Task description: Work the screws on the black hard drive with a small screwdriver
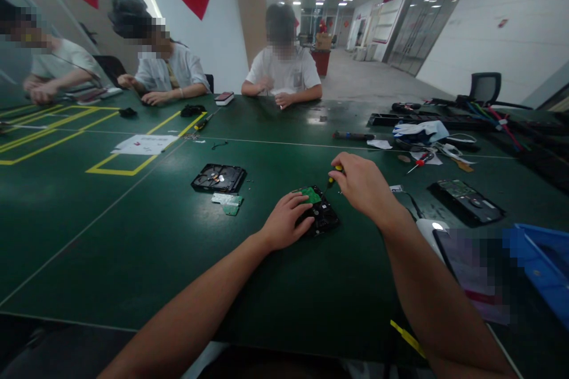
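A black hard drive (326, 218) with a green circuit board lies on the table in front of me. My left hand (287, 220) rests flat over its left side, fingers spread across the board and casing. In my right hand (360, 180) is a screwdriver (336, 174) with a yellow and black handle, pinched between thumb and fingers. The screwdriver slants down, its tip at the drive's upper right part; exact contact is too small to tell. Left of it sit a second hard drive (219, 178) and a loose green circuit board (228, 202).
Another hard drive (466, 200) lies at right, near a blue bin (544, 266). Farther back are a red-handled screwdriver (420, 162), gloves (420, 131) and cables. A paper sheet (144, 144) lies at left. Several people sit across the green table (146, 237).
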